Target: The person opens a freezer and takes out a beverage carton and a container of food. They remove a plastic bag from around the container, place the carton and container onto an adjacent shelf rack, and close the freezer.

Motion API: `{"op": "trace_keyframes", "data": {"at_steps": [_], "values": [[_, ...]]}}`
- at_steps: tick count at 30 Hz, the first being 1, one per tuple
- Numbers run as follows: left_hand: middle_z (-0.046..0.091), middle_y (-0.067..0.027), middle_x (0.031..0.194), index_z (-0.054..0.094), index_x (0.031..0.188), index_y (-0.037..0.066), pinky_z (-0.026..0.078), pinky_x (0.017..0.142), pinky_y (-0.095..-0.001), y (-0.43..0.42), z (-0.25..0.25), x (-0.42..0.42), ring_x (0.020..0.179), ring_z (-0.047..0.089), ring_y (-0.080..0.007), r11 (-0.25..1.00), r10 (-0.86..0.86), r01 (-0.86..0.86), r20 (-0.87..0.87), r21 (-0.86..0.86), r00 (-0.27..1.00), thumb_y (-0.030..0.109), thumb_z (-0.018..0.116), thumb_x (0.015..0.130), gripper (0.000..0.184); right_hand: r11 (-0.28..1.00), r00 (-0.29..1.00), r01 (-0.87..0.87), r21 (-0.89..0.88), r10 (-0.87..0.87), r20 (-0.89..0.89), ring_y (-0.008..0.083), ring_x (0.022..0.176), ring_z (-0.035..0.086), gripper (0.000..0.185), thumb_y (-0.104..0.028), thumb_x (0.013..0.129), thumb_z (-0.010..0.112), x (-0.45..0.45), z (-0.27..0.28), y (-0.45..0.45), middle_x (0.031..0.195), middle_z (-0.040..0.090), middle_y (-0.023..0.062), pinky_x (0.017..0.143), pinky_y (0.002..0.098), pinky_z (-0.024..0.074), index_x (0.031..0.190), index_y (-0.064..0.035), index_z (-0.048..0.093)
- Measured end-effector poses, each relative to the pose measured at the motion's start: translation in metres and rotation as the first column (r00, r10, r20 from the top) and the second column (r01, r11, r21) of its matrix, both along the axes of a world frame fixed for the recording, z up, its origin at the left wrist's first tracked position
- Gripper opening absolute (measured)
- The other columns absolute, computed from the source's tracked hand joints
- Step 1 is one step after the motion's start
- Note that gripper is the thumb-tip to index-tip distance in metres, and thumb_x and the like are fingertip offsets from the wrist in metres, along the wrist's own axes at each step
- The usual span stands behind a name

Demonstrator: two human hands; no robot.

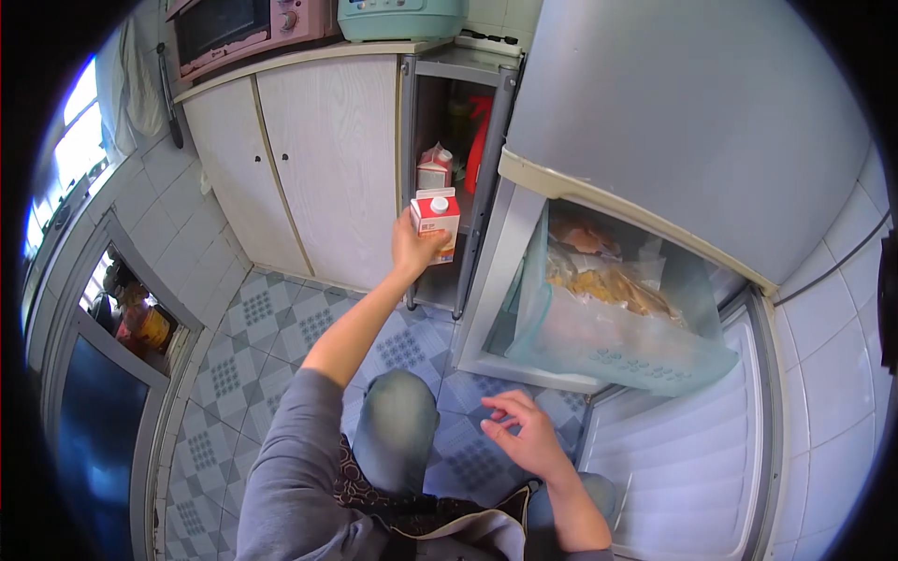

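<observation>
Your left hand is closed firmly round a red-and-white gable-top carton at the metal rack's opening; a similar carton stands inside, so one is shelved, one unreleased. Your right hand is empty, fingers half curled. Beyond, the translucent freezer drawer (bagged food inside) is pulled out, unclosed

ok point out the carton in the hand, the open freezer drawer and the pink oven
carton (433, 222): head view, front
freezer drawer (617, 341): head view, front panel
pink oven (224, 35): head view, door
</observation>
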State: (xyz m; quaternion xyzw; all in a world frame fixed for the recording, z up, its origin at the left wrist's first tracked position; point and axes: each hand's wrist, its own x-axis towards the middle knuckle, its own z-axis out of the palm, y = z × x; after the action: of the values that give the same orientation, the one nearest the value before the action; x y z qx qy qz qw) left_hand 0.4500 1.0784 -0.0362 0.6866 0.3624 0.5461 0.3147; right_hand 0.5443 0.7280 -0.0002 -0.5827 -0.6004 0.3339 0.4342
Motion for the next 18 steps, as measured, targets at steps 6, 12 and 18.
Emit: {"op": "trace_keyframes", "data": {"at_steps": [6,12,18], "values": [[0.054,-0.0206,0.098,0.052,0.108,-0.002,0.041,0.085,-0.0415,0.073,-0.018,0.055,0.098,0.050,-0.0361,0.954,0.226,-0.240,0.097,0.182,0.969,0.019,0.073,0.069,0.049,0.995,0.986,0.092,-0.042,-0.085,0.143,0.0189,0.082,0.059,0.030,-0.016,0.080,0.065,0.007,-0.016,0.003,0.102,0.055,0.0077,0.070,0.0281,0.0499,0.107,-0.0039,0.059],[0.055,-0.0193,0.100,0.052,0.111,0.000,0.044,0.082,-0.0403,0.071,-0.004,0.071,0.097,0.053,-0.0335,0.913,0.386,-0.360,-0.124,0.191,0.914,0.024,0.065,0.078,0.043,0.989,0.982,0.121,-0.085,-0.107,0.154,0.0173,0.082,0.059,0.029,-0.011,0.078,0.065,0.010,-0.019,0.004,0.100,0.055,0.0081,0.070,0.0259,0.0495,0.106,-0.0031,0.060],[0.057,-0.0178,0.102,0.051,0.112,0.001,0.048,0.079,-0.0396,0.067,0.036,0.083,0.095,0.057,-0.0308,0.924,0.370,-0.336,-0.649,0.183,0.665,0.040,0.062,0.078,0.053,0.991,0.969,0.128,-0.045,-0.115,0.218,0.0204,0.081,0.059,0.029,-0.013,0.078,0.066,0.009,-0.019,0.003,0.100,0.056,0.0083,0.070,0.0289,0.0491,0.104,-0.0037,0.060]]}}
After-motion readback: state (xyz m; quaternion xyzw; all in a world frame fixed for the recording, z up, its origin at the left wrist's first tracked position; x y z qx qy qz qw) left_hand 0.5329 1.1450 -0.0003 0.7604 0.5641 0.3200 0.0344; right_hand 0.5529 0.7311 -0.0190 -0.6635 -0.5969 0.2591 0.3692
